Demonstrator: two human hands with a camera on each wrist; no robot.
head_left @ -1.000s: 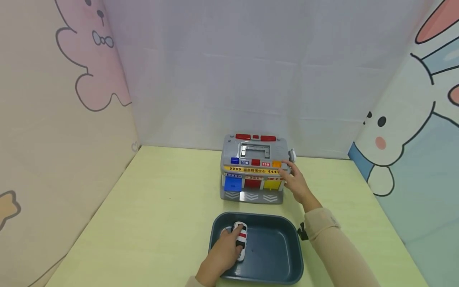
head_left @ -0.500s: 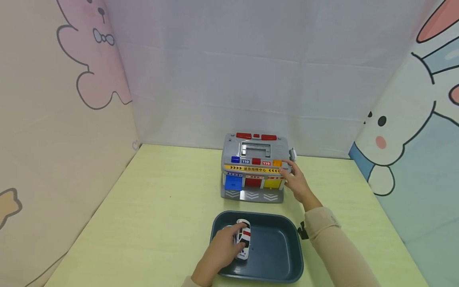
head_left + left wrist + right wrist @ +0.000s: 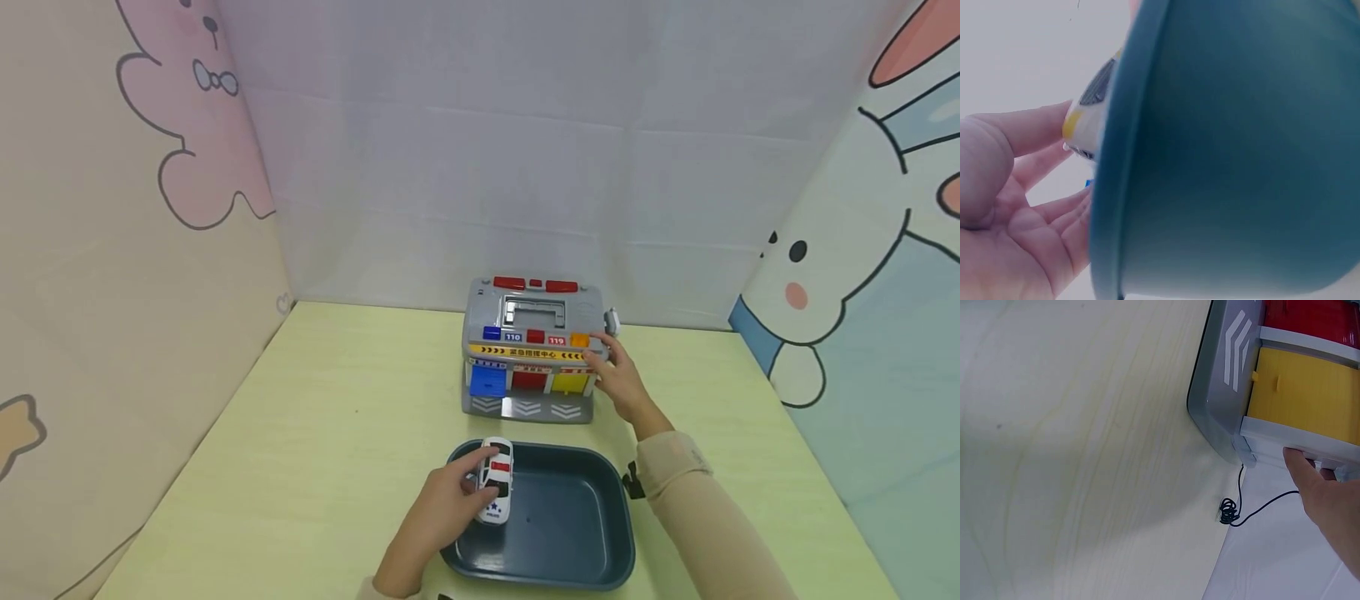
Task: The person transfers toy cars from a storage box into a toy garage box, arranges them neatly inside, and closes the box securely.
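Note:
Thumb and fingers of my left hand [image 3: 435, 510] pinch a white toy police car [image 3: 494, 504], marked with black windows and a red roof bar, over the left part of a dark blue-green tray [image 3: 573, 517]. From the left wrist, the tray's wall [image 3: 1222, 156] hides much of the car [image 3: 1085, 128]. My right hand [image 3: 624, 388] holds the right front corner of a grey toy garage [image 3: 581, 310], beside its orange button [image 3: 580, 340]. The right wrist view shows the thumb against the garage's side, close to the yellow door [image 3: 1304, 394].
On the garage front are a blue door [image 3: 488, 382] and a red door [image 3: 529, 382]. A coiled black cord [image 3: 1229, 511] lies near it on the pale table [image 3: 300, 467]. A white curtain [image 3: 450, 167] hangs behind, with cartoon-printed panels on both sides.
My left hand has raised the police car from inside the tray toward its far left rim, and the car's top shows more fully. The right hand has stayed at the garage corner.

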